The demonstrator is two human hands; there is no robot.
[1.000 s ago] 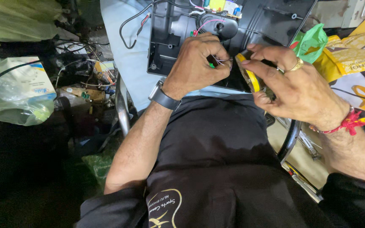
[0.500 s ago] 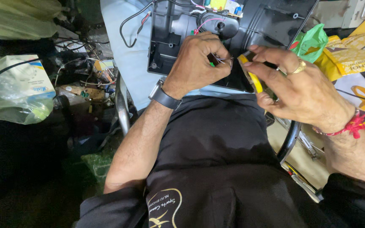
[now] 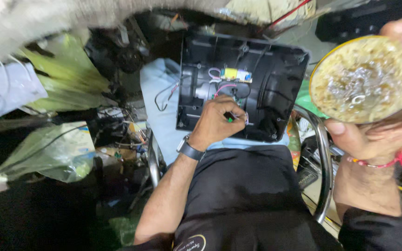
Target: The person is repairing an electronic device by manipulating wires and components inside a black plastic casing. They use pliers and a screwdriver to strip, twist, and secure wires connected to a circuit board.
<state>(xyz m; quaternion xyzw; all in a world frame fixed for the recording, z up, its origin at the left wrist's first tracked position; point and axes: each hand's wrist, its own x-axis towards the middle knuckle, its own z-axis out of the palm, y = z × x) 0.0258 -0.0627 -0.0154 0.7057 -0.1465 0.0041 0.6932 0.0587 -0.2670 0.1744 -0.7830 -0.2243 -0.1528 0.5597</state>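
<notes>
A black plastic housing [image 3: 271, 74] lies open on my lap, with a small yellow circuit board [image 3: 232, 73] and pink and white wires inside. My left hand [image 3: 217, 123], a dark watch on its wrist, rests on the housing's lower middle and pinches thin wires, one green-tipped, between its fingers. My right hand [image 3: 378, 132] is raised close to the camera at the right and holds a round yellow-rimmed tin [image 3: 366, 79] filled with a brownish, glossy paste. A red thread circles the right wrist.
A light blue cloth [image 3: 164, 107] lies under the housing. A chrome tube frame [image 3: 324, 167] curves past my right knee. Plastic bags [image 3: 47, 153] and tangled cables crowd the left side. Yellow-green sheets [image 3: 66, 74] lie at the upper left.
My right hand has left the housing and the yellow-handled tool, and now holds up a round tin of paste near the camera. The view has pulled back. The left hand stays on the wires.
</notes>
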